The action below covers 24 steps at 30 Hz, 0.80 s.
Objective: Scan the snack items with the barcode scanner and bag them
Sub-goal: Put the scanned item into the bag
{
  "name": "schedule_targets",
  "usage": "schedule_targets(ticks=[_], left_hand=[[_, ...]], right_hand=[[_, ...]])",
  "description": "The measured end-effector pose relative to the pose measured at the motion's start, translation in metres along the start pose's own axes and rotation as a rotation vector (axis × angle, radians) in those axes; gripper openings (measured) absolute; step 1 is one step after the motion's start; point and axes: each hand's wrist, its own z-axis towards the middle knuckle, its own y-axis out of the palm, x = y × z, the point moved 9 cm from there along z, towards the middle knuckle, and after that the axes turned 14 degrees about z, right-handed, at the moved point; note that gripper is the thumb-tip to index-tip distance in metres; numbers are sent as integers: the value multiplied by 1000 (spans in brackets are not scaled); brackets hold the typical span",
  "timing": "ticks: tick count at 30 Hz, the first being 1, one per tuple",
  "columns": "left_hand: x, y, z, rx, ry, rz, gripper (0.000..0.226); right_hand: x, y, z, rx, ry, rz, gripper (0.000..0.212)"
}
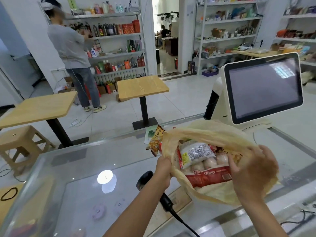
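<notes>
Two bare forearms rose from the bottom edge of the frame toward the middle right. Left hand [164,170] had its fingers clamped on the left rim of a plastic bag [205,134]. Right hand [251,170] had its fingers hooked over the bag's right rim, with the fingertips touching the end of a pack inside.

A glass-topped bench [77,168] filled the lower half of the frame and carried everything at hand. Behind it, across the top of the frame, stood metal shelves [116,35] stocked with bottles and boxes. A person [71,48] in a grey shirt faced them at upper left. Two wooden tables [142,86] stood on the tiled floor between the shelves and the bench.

At right of the frame a white touchscreen [263,88] stood on the bench, its display dark.

The pale yellow bag sat on the bench just below the screen, held wide open between the two hands. Inside lay a red pack [208,177] of pale rolls. A white snack pack [196,153] rested on top of it.

An orange snack pack [156,139] lay outside the bag, touching its upper left edge.

The black barcode scanner [145,178] lay on the bench beneath the left wrist. Its cable ran toward the bottom of the frame.

A black hair tie [9,194] lay at the far left edge.
</notes>
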Motion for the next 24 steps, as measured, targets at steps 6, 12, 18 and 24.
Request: schedule_targets(ticks=[6,12,18,24], left_hand=[[28,22,-3,-118,126,-67,66],[70,17,-5,-34,189,-16,13],[92,16,-13,-64,247,-121,18],[113,20,-23,-108,280,-192,22]], right_hand=[[80,19,2,-276,560,169,37],[111,22,22,-75,841,563,26],[114,33,20,94,1037,1030,28],[96,34,21,81,1059,1249,29]])
